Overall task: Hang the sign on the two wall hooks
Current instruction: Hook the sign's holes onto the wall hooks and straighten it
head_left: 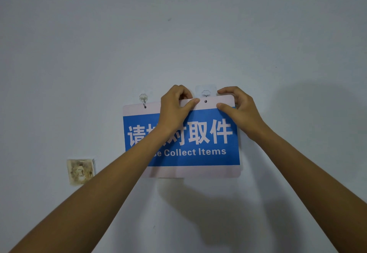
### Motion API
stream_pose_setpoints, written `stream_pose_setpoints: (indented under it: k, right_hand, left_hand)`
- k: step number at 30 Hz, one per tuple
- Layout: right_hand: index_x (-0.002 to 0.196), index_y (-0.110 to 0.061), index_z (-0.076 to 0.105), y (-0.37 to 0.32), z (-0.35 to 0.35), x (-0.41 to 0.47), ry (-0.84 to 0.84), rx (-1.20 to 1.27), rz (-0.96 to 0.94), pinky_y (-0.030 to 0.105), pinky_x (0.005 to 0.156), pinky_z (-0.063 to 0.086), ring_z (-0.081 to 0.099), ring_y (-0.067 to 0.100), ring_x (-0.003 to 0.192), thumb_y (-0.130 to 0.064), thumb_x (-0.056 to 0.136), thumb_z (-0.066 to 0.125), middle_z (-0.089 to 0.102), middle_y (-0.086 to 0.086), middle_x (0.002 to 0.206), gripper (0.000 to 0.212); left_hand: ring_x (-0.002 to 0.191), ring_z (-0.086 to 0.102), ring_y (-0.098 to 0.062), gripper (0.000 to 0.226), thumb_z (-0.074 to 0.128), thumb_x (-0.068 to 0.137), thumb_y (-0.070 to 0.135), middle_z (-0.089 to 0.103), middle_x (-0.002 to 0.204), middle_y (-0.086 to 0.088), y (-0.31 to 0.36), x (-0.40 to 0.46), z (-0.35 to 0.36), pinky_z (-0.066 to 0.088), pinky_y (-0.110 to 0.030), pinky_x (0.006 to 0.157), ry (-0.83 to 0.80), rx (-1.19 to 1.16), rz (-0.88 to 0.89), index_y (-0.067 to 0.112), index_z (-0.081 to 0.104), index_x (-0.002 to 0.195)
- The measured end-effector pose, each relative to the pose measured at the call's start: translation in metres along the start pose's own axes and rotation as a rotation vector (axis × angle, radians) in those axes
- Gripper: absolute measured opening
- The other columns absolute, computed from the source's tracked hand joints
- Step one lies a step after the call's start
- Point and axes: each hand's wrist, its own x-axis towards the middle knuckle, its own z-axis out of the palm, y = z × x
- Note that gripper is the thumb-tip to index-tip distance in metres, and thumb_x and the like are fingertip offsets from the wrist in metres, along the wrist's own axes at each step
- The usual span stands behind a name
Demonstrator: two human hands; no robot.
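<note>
While both hands pinch sign [198, 133] top edge | left hand [174, 108], right hand [236, 108] flank right hole, below right hook [206, 93]

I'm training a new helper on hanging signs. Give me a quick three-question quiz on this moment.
1. True or false: the sign's left hole is already on the left hook.
2. The right hole sits: A) above, B) below, C) on the right hook?
3. Which hands grip the sign's top edge?

Key: 1 true; 2 B; 3 both, the left hand and right hand.
</note>
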Motion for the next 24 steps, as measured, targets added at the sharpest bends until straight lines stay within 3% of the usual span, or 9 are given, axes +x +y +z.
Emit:
stream_pose_setpoints:
  k: [5, 12, 17, 24]
  right_hand:
    - [0.112, -0.023, 0.052, -0.0032, 0.0000, 0.0011, -0.065, 0.030, 0.059, 0.014, 0.063, 0.054, 0.067, 0.013, 0.087, -0.024, 0.090, 0.061, 0.060, -0.014, 0.105, 0.023]
    - [0.112, -0.022, 0.053, -0.0056, -0.0007, 0.0045, -0.069, 0.033, 0.081, 0.020, 0.068, 0.054, 0.068, 0.015, 0.085, -0.025, 0.091, 0.060, 0.062, -0.012, 0.102, 0.022]
    - [0.109, -0.024, 0.051, -0.0074, -0.0013, 0.0039, -0.070, 0.023, 0.081, 0.012, 0.062, 0.054, 0.067, 0.013, 0.084, -0.025, 0.092, 0.059, 0.061, -0.009, 0.103, 0.019]
    - [0.110, -0.021, 0.050, -0.0040, -0.0010, -0.0021, -0.098, 0.026, 0.122, 0.024, 0.071, 0.056, 0.067, 0.019, 0.090, -0.026, 0.093, 0.057, 0.061, -0.003, 0.109, 0.019]
  left_hand:
    - [0.080, 0.055, -0.011, 0.018, 0.070, 0.083, 0.027, 0.061, 0.088, 0.001, 0.0002, 0.0002, -0.0001, 0.050, -0.025, 0.075, -0.002, -0.005, 0.004, 0.017, 0.055, 0.082]
    - [0.080, 0.055, -0.013, 0.018, 0.071, 0.082, 0.026, 0.062, 0.088, -0.001, 0.0024, 0.0029, 0.0011, 0.050, -0.027, 0.075, 0.003, -0.003, -0.018, 0.016, 0.056, 0.081]
    - [0.080, 0.055, -0.014, 0.019, 0.071, 0.082, 0.027, 0.063, 0.089, -0.002, 0.0042, 0.0025, 0.0022, 0.049, -0.025, 0.074, 0.011, -0.005, -0.025, 0.016, 0.056, 0.081]
    - [0.074, 0.051, -0.007, 0.019, 0.071, 0.082, 0.026, 0.059, 0.086, 0.001, 0.0028, 0.0009, 0.0021, 0.047, -0.023, 0.072, -0.015, 0.038, -0.001, 0.016, 0.055, 0.079]
